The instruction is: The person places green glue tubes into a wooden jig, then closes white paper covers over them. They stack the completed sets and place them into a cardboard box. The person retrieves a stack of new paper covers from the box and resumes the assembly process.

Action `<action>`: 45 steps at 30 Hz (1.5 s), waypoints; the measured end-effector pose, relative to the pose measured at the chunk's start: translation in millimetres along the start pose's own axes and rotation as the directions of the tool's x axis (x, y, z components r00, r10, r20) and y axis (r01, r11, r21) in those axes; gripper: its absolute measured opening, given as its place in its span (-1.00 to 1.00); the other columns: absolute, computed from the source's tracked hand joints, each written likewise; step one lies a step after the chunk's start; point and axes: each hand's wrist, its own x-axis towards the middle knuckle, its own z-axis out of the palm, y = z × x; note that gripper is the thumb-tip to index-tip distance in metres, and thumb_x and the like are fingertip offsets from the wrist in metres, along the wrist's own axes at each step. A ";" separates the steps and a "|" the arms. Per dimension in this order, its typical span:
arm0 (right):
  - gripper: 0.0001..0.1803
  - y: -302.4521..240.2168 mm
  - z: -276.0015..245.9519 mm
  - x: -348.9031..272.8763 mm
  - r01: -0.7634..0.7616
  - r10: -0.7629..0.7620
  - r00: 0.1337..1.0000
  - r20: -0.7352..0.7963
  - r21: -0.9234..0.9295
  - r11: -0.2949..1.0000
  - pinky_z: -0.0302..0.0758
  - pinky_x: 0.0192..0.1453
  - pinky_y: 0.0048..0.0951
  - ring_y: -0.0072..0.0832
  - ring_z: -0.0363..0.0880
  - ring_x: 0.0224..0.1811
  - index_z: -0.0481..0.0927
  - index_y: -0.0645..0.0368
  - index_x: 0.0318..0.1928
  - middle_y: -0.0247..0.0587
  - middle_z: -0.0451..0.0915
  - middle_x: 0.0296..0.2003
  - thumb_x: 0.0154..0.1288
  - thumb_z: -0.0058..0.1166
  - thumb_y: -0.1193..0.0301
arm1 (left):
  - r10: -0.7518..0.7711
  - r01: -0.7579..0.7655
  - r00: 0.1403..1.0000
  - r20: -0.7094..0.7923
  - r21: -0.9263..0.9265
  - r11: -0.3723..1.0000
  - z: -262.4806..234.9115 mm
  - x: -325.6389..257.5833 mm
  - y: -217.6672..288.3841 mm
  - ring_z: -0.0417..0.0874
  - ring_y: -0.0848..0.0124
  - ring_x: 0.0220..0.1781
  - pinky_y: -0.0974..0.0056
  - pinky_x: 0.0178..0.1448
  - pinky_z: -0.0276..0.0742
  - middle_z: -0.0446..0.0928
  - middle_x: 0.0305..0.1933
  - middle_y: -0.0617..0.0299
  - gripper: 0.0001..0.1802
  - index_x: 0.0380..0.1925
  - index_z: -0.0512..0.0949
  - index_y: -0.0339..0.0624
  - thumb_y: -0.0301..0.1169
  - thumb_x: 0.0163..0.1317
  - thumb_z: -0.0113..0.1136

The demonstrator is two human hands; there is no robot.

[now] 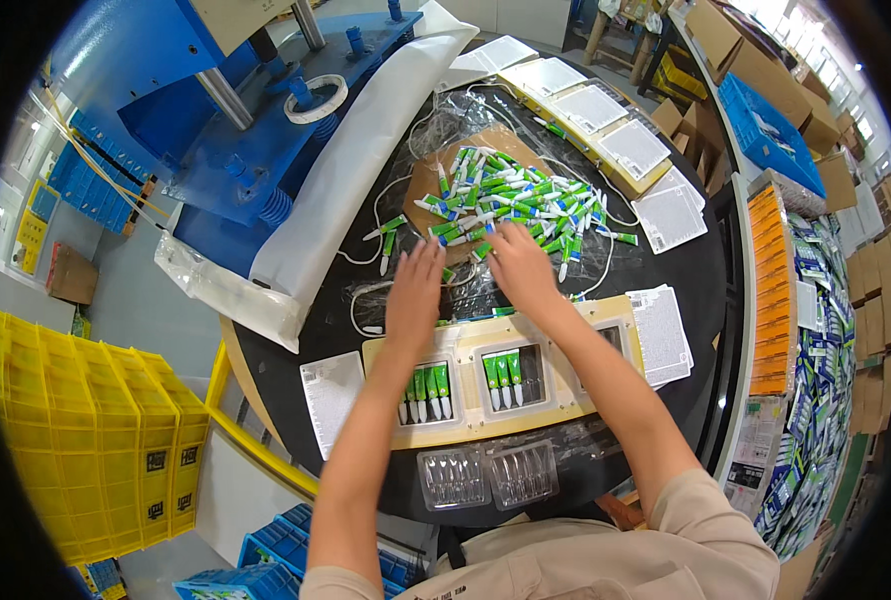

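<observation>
From where I stand, the green-and-white tubes (pixel 526 195) lie heaped at all angles on the black table (pixel 704 275), so plucking one could send its neighbours sliding; the left hand (pixel 421 285) and right hand (pixel 521 262) bend at the heap's near edge, though I can't tell whether either grips a tube. Both forearms (pixel 361 435) cross the pale frame (pixel 469 395), where a low wrist might jog the rows in its pockets. Clear blister trays (pixel 454 478) sit before it, printed cards (pixel 663 335) flank its right end, and a blue press (pixel 171 50) crowds the far left.

Beige shirt (pixel 586 568), short sleeves (pixel 711 515), small dark lettering (pixel 443 592); fingers (pixel 509 240) bare.
</observation>
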 end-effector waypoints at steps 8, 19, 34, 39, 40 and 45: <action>-0.78 31.9 15.1 24.5 0.037 -0.048 0.983 0.176 0.062 0.997 0.60 -0.10 -0.12 -0.02 0.61 -0.19 0.54 0.31 -0.33 0.00 0.54 -0.27 0.05 0.30 0.52 | 0.114 -0.133 0.977 0.180 0.097 0.986 2.6 19.9 -23.5 0.62 0.11 0.01 0.02 0.26 0.51 0.57 -0.10 0.09 -0.69 0.00 0.61 -0.24 -0.52 0.24 0.16; -0.69 -40.9 -128.9 -174.0 -0.358 0.361 0.931 0.046 0.303 0.883 0.65 -0.13 -0.43 -0.28 0.74 -0.11 0.73 0.27 -0.05 -0.06 0.71 -0.11 0.16 0.30 0.66 | -0.097 0.064 0.983 -0.156 -0.202 0.977 -26.8 -94.8 184.1 0.64 0.31 -0.25 0.18 -0.16 0.48 0.60 -0.31 0.20 -0.67 -0.04 0.69 -0.27 -0.47 0.18 0.43; -0.66 -57.5 -67.5 -171.2 -0.122 0.124 0.992 -0.033 0.041 0.992 0.51 -0.22 -0.26 -0.24 0.52 -0.30 0.69 0.33 -0.03 -0.14 0.58 -0.20 0.14 0.32 0.58 | -0.048 0.079 0.973 0.224 -0.131 0.988 -26.1 -112.0 165.0 0.36 0.14 0.53 -0.25 0.61 0.05 0.44 0.44 0.09 -0.42 0.33 0.46 -0.27 -0.29 0.34 0.24; -0.67 -63.9 -85.9 -167.9 -0.164 0.165 0.986 0.013 -0.078 0.983 0.55 -0.24 -0.27 -0.22 0.56 -0.30 0.71 0.29 -0.04 -0.11 0.61 -0.20 0.13 0.33 0.58 | -0.044 0.080 0.970 0.238 -0.143 0.986 -29.5 -114.3 164.3 0.37 0.23 0.53 -0.23 0.61 0.06 0.46 0.43 0.17 -0.46 0.31 0.51 -0.19 -0.23 0.37 0.24; -0.67 -64.3 -90.9 -167.1 -0.178 0.178 0.984 -0.005 -0.056 0.982 0.56 -0.25 -0.28 -0.22 0.57 -0.30 0.72 0.29 -0.04 -0.11 0.62 -0.20 0.12 0.33 0.59 | -0.047 0.090 0.970 0.238 -0.176 0.980 -31.1 -114.5 164.4 0.37 0.24 0.53 -0.23 0.61 0.06 0.47 0.43 0.18 -0.46 0.30 0.52 -0.18 -0.23 0.36 0.25; -0.66 -61.9 -110.5 -169.7 -0.194 0.195 0.980 -0.022 0.051 0.980 0.59 -0.27 -0.34 -0.24 0.60 -0.30 0.72 0.30 -0.05 -0.08 0.63 -0.21 0.09 0.34 0.64 | 0.083 -0.044 0.966 0.245 -0.159 0.986 -36.7 -114.5 160.2 0.47 0.25 0.46 -0.25 0.59 0.11 0.55 0.35 0.19 -0.51 0.26 0.54 -0.20 -0.36 0.34 0.28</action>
